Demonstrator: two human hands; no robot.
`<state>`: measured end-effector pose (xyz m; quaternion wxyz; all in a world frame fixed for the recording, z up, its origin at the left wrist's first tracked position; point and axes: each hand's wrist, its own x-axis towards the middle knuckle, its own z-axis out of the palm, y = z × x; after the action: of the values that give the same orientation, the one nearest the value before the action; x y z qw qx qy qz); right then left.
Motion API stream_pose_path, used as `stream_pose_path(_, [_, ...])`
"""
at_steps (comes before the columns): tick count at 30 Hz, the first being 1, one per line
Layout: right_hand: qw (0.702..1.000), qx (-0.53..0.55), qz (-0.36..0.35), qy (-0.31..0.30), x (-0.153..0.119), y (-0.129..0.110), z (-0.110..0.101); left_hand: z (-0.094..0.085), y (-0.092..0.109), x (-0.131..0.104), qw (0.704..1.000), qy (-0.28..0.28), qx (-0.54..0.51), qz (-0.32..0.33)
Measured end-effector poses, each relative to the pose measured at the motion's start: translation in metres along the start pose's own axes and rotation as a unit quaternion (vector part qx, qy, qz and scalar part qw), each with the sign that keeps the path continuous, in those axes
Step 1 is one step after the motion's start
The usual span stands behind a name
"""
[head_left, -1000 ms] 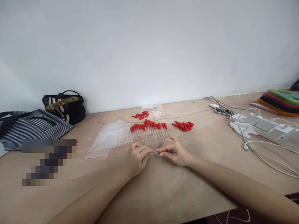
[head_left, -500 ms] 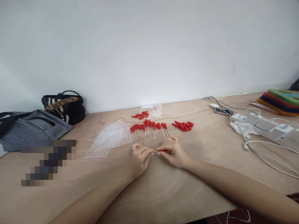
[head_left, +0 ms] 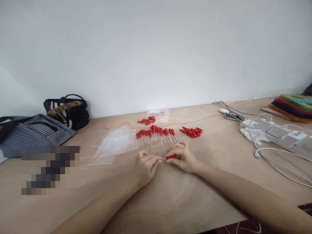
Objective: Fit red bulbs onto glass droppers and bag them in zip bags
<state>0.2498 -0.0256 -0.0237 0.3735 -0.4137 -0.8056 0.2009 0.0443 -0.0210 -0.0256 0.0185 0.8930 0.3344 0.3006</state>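
Note:
My left hand (head_left: pixel 148 165) pinches the thin clear tube (head_left: pixel 164 158) between thumb and fingers. My right hand (head_left: pixel 184 157) is closed on the red rubber bulb (head_left: pixel 171 156) at the tube's right end. Just beyond my hands lies a row of clear droppers with red bulbs (head_left: pixel 156 130), their tips toward me. A pile of loose red bulbs (head_left: pixel 192 132) is to the right of the row, and a smaller pile (head_left: pixel 148 121) is behind it. Clear zip bags (head_left: pixel 104 148) with thin tubes lie to the left.
Another clear bag (head_left: pixel 162 116) lies near the wall. At the left are a striped bag (head_left: pixel 36 130) and a black bag (head_left: pixel 79 113). Chargers on a power strip (head_left: pixel 278 130), white cables and a colourful stack (head_left: pixel 292 105) are at the right.
My right hand has shifted slightly right and up along the piece. More of the red bulb and the tube now shows between my fingers. My left hand has hardly moved.

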Motion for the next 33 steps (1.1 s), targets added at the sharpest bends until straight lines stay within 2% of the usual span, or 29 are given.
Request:
stream_pose_path(5, [1.0, 0.012, -0.021, -0.002, 0.0, -0.005, 0.004, 0.002, 0.0, 0.001, 1.0, -0.012, -0.006, -0.001])
stream_pose_path(15, [0.999, 0.011, -0.024, 0.023, 0.003, -0.005, 0.008, 0.003, -0.001, 0.002, 1.0, 0.008, -0.015, 0.005])
stream_pose_path(21, [0.999, -0.007, -0.016, 0.037, 0.003, -0.001, 0.003, -0.011, -0.003, 0.011, 0.999, -0.047, 0.012, 0.021])
stream_pose_path(24, [0.997, -0.036, -0.006, 0.072, 0.003, 0.006, -0.007, -0.027, -0.009, 0.017, 0.998, -0.037, 0.024, -0.045])
stream_pose_path(26, [0.992, -0.061, 0.008, 0.11, 0.003, 0.014, -0.015, -0.037, -0.017, 0.024, 0.988, -0.026, 0.053, -0.144])
stream_pose_path(29, [0.982, -0.087, 0.038, 0.16, 0.005, 0.028, -0.027, -0.044, -0.032, 0.04, 0.942, -0.057, 0.131, -0.305])
stream_pose_path(33, [0.974, -0.107, 0.075, 0.184, 0.006, 0.041, -0.035, -0.035, -0.048, 0.065, 0.912, -0.056, 0.172, -0.369])
